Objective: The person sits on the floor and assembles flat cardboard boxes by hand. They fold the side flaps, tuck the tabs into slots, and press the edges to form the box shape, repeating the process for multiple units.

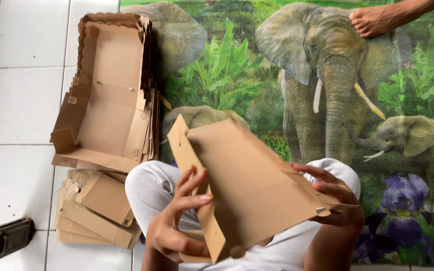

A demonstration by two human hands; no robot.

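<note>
Both hands grip a brown cardboard box blank (pixel 249 185) above the lap: left hand (pixel 177 221) pinching its side flap, right hand (pixel 335 198) clasping the opposite edge. Stacked flat blanks (pixel 104 100) lie beyond the left hand on white tiles (pixel 18 100).

Brown die-cut cardboard box blank (pixel 249 175), partly folded, tilted above the lap, flaps raised.
</note>
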